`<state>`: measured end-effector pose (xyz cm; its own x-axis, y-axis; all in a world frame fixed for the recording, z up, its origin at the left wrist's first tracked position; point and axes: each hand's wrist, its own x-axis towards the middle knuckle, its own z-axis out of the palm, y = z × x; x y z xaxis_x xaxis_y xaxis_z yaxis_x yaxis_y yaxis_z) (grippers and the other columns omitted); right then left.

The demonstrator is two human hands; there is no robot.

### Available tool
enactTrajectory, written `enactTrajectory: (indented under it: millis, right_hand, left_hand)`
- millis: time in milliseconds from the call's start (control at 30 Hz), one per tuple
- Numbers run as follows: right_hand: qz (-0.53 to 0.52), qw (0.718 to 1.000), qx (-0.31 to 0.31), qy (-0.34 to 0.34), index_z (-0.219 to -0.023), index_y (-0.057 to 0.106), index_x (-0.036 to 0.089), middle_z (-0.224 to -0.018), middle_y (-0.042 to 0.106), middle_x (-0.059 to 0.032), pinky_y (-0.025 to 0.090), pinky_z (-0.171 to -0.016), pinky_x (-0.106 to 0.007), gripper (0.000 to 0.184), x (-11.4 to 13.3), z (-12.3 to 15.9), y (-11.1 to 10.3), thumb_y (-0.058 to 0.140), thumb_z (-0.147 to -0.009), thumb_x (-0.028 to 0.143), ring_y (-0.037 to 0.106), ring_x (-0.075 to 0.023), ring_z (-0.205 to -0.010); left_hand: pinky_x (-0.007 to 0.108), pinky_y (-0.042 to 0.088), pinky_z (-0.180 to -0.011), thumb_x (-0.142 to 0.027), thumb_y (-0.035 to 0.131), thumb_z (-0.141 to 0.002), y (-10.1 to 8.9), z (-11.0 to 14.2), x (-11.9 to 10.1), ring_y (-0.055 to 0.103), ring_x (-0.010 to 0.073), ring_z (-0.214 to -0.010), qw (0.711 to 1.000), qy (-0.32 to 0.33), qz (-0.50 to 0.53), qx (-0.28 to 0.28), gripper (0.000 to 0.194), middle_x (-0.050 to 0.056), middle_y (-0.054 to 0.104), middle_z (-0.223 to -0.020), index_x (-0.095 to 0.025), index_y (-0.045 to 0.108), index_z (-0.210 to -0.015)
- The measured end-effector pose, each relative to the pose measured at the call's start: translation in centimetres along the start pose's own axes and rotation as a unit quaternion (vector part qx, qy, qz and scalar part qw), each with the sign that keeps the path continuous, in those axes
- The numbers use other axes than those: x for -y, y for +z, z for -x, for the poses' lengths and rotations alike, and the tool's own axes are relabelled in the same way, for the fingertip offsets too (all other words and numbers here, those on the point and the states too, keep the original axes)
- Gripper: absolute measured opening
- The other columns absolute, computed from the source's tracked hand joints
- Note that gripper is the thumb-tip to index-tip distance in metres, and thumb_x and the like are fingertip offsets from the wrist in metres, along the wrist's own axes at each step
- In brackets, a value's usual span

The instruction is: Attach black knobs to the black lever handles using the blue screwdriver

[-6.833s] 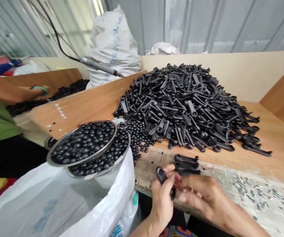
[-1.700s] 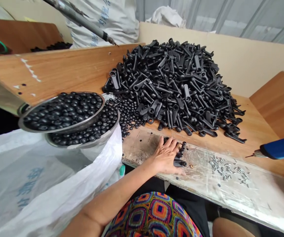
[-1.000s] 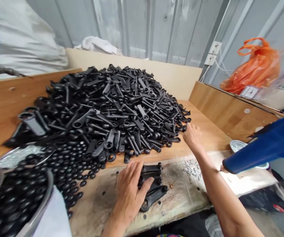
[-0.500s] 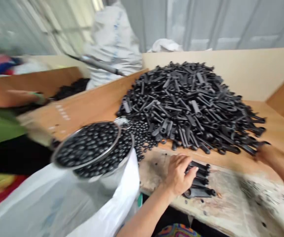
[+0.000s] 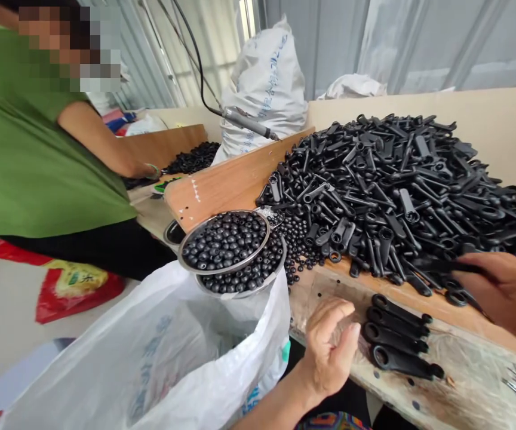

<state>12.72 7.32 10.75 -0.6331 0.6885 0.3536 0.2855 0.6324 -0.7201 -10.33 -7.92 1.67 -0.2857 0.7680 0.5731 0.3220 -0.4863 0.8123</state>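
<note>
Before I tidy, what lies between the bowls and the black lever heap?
Loose black beads and a small shiny dish, as the head view shows.

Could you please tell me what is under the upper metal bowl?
Under the upper metal bowl is a lower bowl of black beads; its covered part cannot be seen.

- A workshop: just beyond the left hand [image 5: 329,349], a worn wooden bench [image 5: 305,292] bears heaped black lever-like parts [image 5: 374,179].
- Left of that hand, metal bowls [image 5: 222,272] of black beads [image 5: 226,239] beside an open white sack [image 5: 159,352].
- Farther left, a person in green [image 5: 38,137] at another work surface [image 5: 150,209].
- Far beyond it, a corded tool [image 5: 249,123] and ribbed metal walls [image 5: 338,36].
</note>
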Motion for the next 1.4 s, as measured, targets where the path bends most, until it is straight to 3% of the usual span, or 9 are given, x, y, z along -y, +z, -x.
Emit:
enactTrajectory:
  millis: [67, 167, 300, 400, 533, 667, 1033, 1233, 1400]
  right_hand:
    - [0.021, 0.999, 0.032, -0.002, -0.088, 0.060, 0.029, -0.067, 0.060, -0.0003, 0.041, -0.043, -0.026, 0.017, 4.2, -1.3, 3.5, 0.053, -0.079, 0.016, 0.056, -0.0159, -0.053]
    - [-0.032, 0.956, 0.290, -0.024, -0.083, 0.064, 0.022, -0.078, 0.063, -0.0007, 0.046, -0.062, -0.023, 0.027, 8.4, -2.6, 8.2, 0.048, -0.072, 0.003, 0.060, -0.0146, -0.072]
    - [-0.152, 0.897, 0.413, -0.037, -0.083, 0.065, 0.018, -0.086, 0.065, 0.0006, 0.043, -0.073, -0.020, 0.041, 9.7, -3.9, 12.2, 0.038, -0.062, -0.005, 0.059, -0.0116, -0.079]
    - [-0.123, 0.911, 0.393, -0.026, -0.078, 0.063, 0.016, -0.082, 0.062, 0.0006, 0.041, -0.070, -0.020, 0.034, 8.9, -5.5, 13.6, 0.039, -0.063, -0.003, 0.057, -0.0111, -0.075]
    - [0.028, 0.953, 0.303, 0.011, -0.074, 0.061, 0.016, -0.073, 0.059, 0.0007, 0.038, -0.063, -0.020, 0.025, 7.1, -7.5, 16.1, 0.042, -0.066, 0.002, 0.053, -0.0115, -0.070]
    - [0.222, 0.928, 0.294, 0.059, -0.079, 0.064, 0.019, -0.071, 0.064, -0.0024, 0.036, -0.059, -0.023, 0.024, 5.8, -8.2, 20.2, 0.044, -0.068, 0.009, 0.058, -0.0158, -0.068]
    - [0.276, 0.922, 0.259, 0.086, -0.087, 0.068, 0.018, -0.089, 0.068, -0.0121, 0.044, -0.067, -0.031, 0.028, 5.6, -9.0, 24.1, 0.043, -0.074, 0.017, 0.063, -0.0261, -0.083]
    - [0.211, 0.947, 0.235, 0.058, -0.085, 0.067, 0.019, -0.081, 0.067, -0.0050, 0.042, -0.065, -0.024, 0.022, 6.5, -6.8, 19.6, 0.047, -0.078, 0.019, 0.061, -0.0183, -0.077]
    - [-0.082, 0.989, 0.119, 0.011, -0.089, 0.067, 0.017, -0.081, 0.063, -0.0013, 0.042, -0.067, -0.021, 0.015, 6.9, -1.1, 14.8, 0.054, -0.081, 0.019, 0.058, -0.0121, -0.072]
  left_hand:
    - [0.039, 0.034, -0.100, -0.013, 0.055, -0.076, -1.2, 0.7, -0.2, 0.045, 0.0239, -0.116, 0.999, -0.047, -0.001, -0.004, 0.044, 0.011, 0.052, -0.124, -0.017, 0.051, -0.119]
    - [0.037, 0.038, -0.094, -0.017, 0.066, -0.065, -2.7, 1.4, -0.5, 0.049, 0.0265, -0.111, 0.973, -0.177, 0.123, 0.075, 0.056, 0.011, 0.053, -0.123, -0.016, 0.053, -0.119]
    - [0.020, 0.037, -0.044, -0.026, 0.061, -0.066, -3.6, 2.0, 0.6, 0.051, 0.0096, -0.042, 0.782, -0.373, 0.437, 0.243, 0.020, 0.004, 0.059, -0.054, -0.007, 0.066, -0.068]
    - [0.017, 0.022, -0.029, -0.024, 0.056, -0.067, -3.7, 3.1, 2.3, 0.039, 0.0066, -0.026, 0.713, -0.427, 0.521, 0.197, 0.022, 0.003, 0.053, -0.041, -0.007, 0.063, -0.056]
    - [0.017, 0.026, -0.028, -0.020, 0.056, -0.064, -3.2, 5.7, 4.0, 0.042, 0.0090, -0.027, 0.677, -0.464, 0.561, 0.105, 0.027, 0.003, 0.059, -0.047, -0.007, 0.065, -0.086]
    - [0.016, 0.028, -0.033, -0.028, 0.057, -0.067, -2.5, 8.8, 4.7, 0.047, 0.0105, -0.031, 0.641, -0.503, 0.566, 0.125, 0.036, 0.004, 0.060, -0.048, -0.009, 0.061, -0.096]
    - [0.023, 0.038, -0.050, -0.031, 0.067, -0.059, -3.4, 11.6, 3.3, 0.053, 0.0121, -0.042, 0.624, -0.561, 0.489, 0.237, 0.043, 0.006, 0.061, -0.052, -0.002, 0.063, -0.090]
    - [0.016, 0.021, -0.031, -0.024, 0.055, -0.065, -4.3, 9.3, 1.8, 0.039, 0.0078, -0.027, 0.728, -0.512, 0.446, 0.100, 0.038, 0.001, 0.058, -0.046, -0.009, 0.059, -0.099]
    - [0.014, 0.018, -0.034, -0.028, 0.056, -0.077, -4.7, 4.1, -1.2, 0.042, 0.0045, -0.035, 0.827, -0.444, 0.344, 0.014, 0.019, 0.001, 0.055, -0.049, -0.010, 0.061, -0.077]
